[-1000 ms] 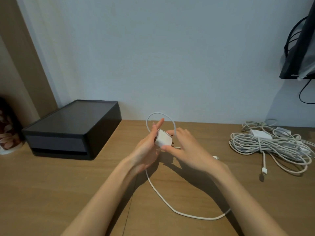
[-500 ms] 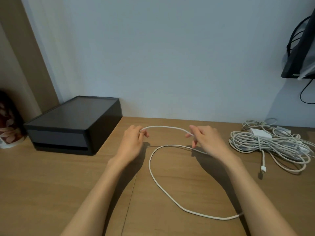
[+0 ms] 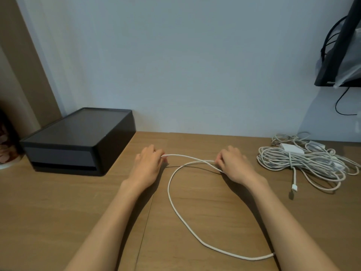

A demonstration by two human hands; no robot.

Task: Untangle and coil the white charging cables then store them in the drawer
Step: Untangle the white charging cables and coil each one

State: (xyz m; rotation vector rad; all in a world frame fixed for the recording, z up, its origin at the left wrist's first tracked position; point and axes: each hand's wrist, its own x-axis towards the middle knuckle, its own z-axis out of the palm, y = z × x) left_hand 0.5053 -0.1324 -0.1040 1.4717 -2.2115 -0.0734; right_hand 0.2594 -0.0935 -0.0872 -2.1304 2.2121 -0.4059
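- A thin white charging cable [image 3: 168, 190] lies on a brown wooden bench [image 3: 58, 212], near the middle, between the person's two hands.
- The left hand [image 3: 148, 167] has its grip pinched on one end of the cable, fingers curled, knuckles up.
- A short stretch of cable runs almost straight from there to the right hand [image 3: 234, 165], whose grip is also closed on it.
- By the right hand's fingertips the cable crosses itself. It then sweeps in one wide, open loop toward the person and passes out of sight under the right forearm.
- A loose bundle of white cables [image 3: 304, 163] lies to the right, near the wall and apart from the right hand. One connector [image 3: 294, 187] trails from it toward the person.
- A black drawer box [image 3: 78, 141] stands at the back left against the wall, apart from the left hand.
- Bare bench shows in front of the box, and between the right forearm and the bundle.
- A dark screen [image 3: 340, 55] hangs on the wall at the upper right.
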